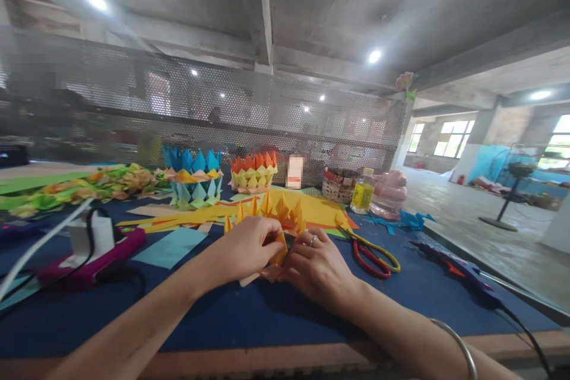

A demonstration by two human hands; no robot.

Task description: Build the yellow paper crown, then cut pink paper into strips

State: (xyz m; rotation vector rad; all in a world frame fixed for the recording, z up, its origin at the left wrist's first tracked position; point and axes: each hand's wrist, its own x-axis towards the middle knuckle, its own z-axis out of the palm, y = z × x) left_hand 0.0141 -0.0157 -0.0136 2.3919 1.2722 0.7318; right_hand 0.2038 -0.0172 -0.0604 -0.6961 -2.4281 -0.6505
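Both hands were closed on the spiked paper ring (272, 214), yellow and orange, which sat near the middle of the blue table (249, 317). The left hand (249, 246) pinched one folded point between thumb and fingers, and the right hand (318, 267) gripped the same piece from the other side. Just right of them lay scissors (374, 256) and, farther out, a blue glue gun (449, 264), while a pink glue gun (91, 261) lay well to the left; behind the work were yellow paper sheets (318, 209), a blue paper crown (193, 181), an orange paper crown (253, 172) and a bottle (363, 191).
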